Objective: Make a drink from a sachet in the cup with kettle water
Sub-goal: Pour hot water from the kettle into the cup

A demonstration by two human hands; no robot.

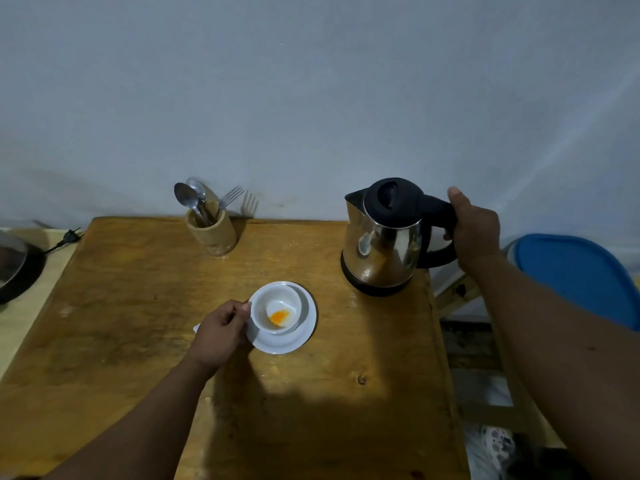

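Reaching forward on the right side, the right hand wraps its fingers around the black handle of the kettle, which stands on the table. The left hand pinches the handle of the cup. The cup sits on a saucer and holds orange powder.

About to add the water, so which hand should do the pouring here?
The right hand. It already grips the kettle by its black handle, while the left hand holds the cup by its handle on the saucer, with orange powder inside.
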